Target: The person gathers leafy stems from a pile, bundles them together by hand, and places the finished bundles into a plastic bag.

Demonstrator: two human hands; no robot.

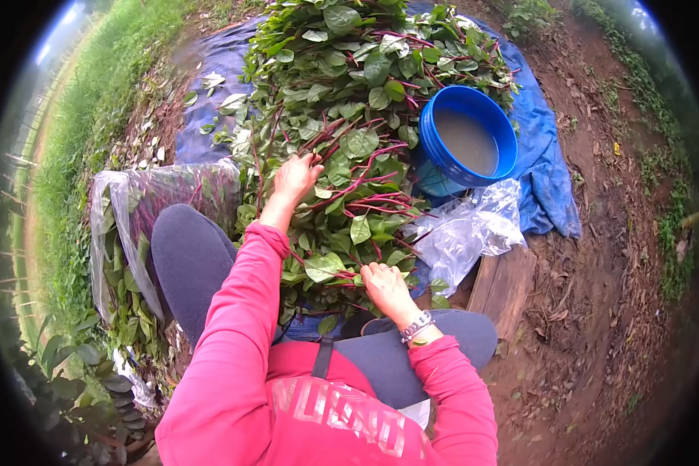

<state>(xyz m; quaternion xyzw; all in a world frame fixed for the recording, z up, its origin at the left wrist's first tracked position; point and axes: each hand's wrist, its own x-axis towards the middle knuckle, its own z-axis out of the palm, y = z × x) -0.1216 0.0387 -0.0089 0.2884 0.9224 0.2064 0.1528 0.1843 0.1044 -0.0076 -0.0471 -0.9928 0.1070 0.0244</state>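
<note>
A big heap of leafy greens with dark red stems (pixel 349 78), looking like Malabar spinach, lies in front of me. My left hand (pixel 295 180) is closed at the heap's left side, its fingertips pinched at the red stems. Lower and to the right, my right hand (pixel 388 291) has its fingers curled round the bottom ends of some stems, close to my knee. Leaves partly hide what lies between the fingers of both hands. Between the hands, several red stems (pixel 373 206) point to the right.
A blue bucket (pixel 505 136) of cloudy water stands at the heap's right. Below it lie crumpled clear plastic (pixel 474 233) and a wooden plank (pixel 501 291). A clear plastic bag of greens (pixel 120 202) sits left of my knee. Blue tarp (pixel 547 186) spreads beneath the heap.
</note>
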